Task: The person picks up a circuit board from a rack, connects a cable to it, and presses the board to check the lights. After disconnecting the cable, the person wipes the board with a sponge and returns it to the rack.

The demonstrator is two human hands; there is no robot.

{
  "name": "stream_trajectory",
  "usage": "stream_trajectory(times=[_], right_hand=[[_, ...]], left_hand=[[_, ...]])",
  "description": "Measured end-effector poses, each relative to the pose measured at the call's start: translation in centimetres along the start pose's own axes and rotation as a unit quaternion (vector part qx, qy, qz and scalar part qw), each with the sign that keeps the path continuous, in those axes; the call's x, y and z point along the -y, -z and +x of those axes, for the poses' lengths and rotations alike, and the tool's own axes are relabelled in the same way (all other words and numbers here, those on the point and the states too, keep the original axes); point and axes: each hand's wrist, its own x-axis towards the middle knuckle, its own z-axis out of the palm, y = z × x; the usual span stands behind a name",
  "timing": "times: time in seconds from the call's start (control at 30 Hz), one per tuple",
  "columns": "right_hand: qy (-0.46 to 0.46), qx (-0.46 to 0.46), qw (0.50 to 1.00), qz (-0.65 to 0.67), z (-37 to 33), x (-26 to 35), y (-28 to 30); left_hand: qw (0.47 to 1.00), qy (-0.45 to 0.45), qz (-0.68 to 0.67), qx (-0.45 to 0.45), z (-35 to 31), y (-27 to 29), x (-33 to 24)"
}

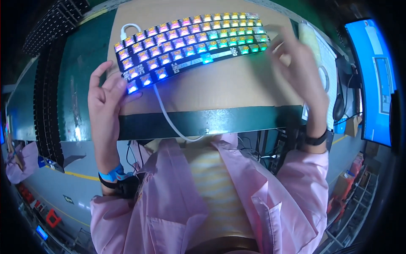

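A keyboard without keycaps (190, 46), its switches lit in pink, yellow, green and blue, is tilted with its left end nearer me. At its lower left corner my left hand (103, 97) grips the edge, thumb on top and fingers partly under it. My right hand (298, 65) is close to the keyboard's right end; motion smears its fingers, and whether they touch the edge is unclear. A white cable (163, 108) runs from under the keyboard over the front of the bench. Another white cable loop (130, 26) shows behind the keyboard's far left.
A tan board (203, 91) covers part of the green bench (177, 122). Black slotted racks (47, 93) stand at the left. Papers (330, 80), a black mouse (338, 106) and a lit monitor (372, 80) are at the right.
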Motion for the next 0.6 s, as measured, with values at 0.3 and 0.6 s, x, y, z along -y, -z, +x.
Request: stream_trajectory(times=[0.3, 0.6], right_hand=[[0.073, 0.047, 0.992, -0.089, -1.5, 4.0, -2.9], [-0.163, -0.249, 0.946, -0.128, -0.5, -9.6, 6.4]], left_hand=[[0.999, -0.009, 0.013, 0.049, 1.9, -3.0, -0.8], [0.998, 0.021, 0.019, 0.059, 0.8, -5.7, -3.7]])
